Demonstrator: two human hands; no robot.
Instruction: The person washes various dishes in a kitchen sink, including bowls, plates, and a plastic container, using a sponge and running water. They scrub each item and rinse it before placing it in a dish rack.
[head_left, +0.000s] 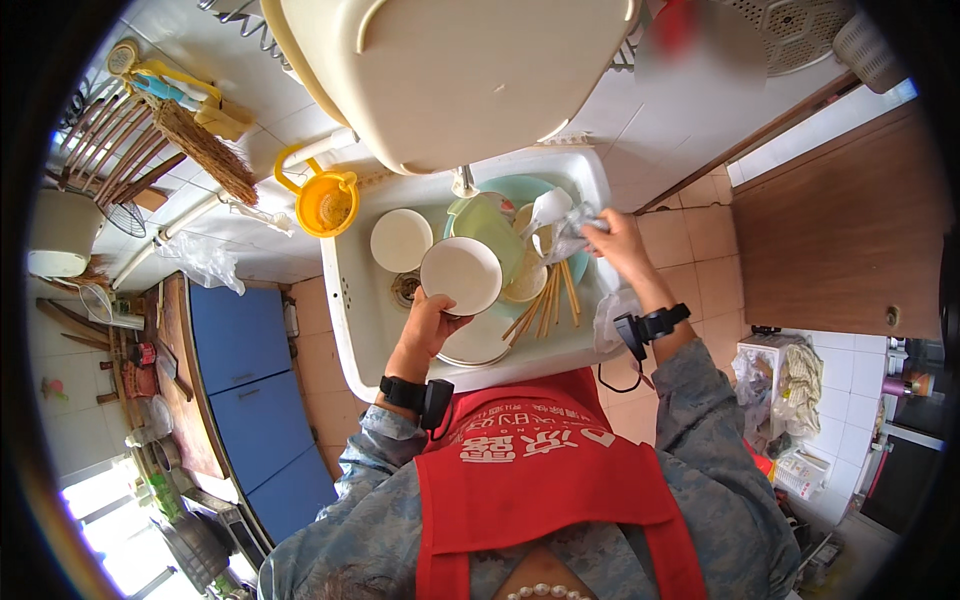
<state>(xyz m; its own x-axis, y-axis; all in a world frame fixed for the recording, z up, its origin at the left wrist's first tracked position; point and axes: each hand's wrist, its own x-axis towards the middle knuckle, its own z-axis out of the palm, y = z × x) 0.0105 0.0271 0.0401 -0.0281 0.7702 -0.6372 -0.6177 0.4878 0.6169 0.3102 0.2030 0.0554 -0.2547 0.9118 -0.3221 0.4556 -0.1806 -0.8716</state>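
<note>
My left hand (433, 322) grips a white bowl (461, 276) by its rim, over the middle of the sink (346, 330). In my right hand (616, 238), a crumpled, greyish see-through plastic bag or film (576, 229) hangs above the sink's right side. Another white bowl (401, 240) rests in the sink near the drain (406, 287). A pale green container (487, 232), a white spoon (551, 206) and several wooden chopsticks (551, 296) lie in and over a light blue basin (517, 184). Under my left hand, white plates (476, 345) are partly hidden.
Above the sink hangs a large cream plastic tub (487, 75), close to the faucet (464, 180). A yellow strainer cup (328, 204) is at the sink's back left corner. Blue cabinets (251, 375) stand left; a brown wooden door (832, 232) is at the right.
</note>
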